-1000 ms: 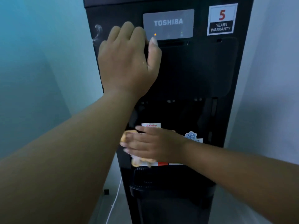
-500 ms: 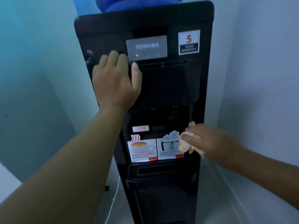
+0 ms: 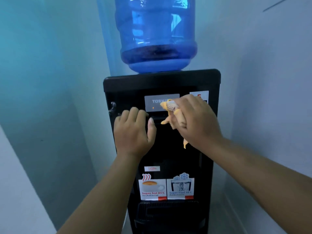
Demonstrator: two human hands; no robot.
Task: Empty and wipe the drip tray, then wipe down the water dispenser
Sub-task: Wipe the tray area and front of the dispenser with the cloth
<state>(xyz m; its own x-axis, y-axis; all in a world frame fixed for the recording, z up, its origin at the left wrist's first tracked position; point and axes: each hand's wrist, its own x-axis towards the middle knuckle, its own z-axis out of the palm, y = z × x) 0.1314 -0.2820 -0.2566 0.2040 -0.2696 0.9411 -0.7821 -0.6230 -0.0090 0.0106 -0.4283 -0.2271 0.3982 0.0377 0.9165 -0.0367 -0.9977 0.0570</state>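
The dispenser point(image 3: 162, 149) is standing in a corner, bottle point(image 3: 157, 34) on top. The right hand point(image 3: 195, 120) is gripping a yellow cloth point(image 3: 170, 112), fingers clenched around it, against the silver panel point(image 3: 154, 103). The left hand point(image 3: 133, 130) is resting on the front, fingers loosely curled, holding nothing.

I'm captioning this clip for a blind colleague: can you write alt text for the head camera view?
A person's right hand presses a crumpled yellow cloth against the grey brand panel of a black water dispenser, while the left hand rests flat on the front beside it. A blue water bottle sits on top; hot and cold stickers and the drip tray are below.
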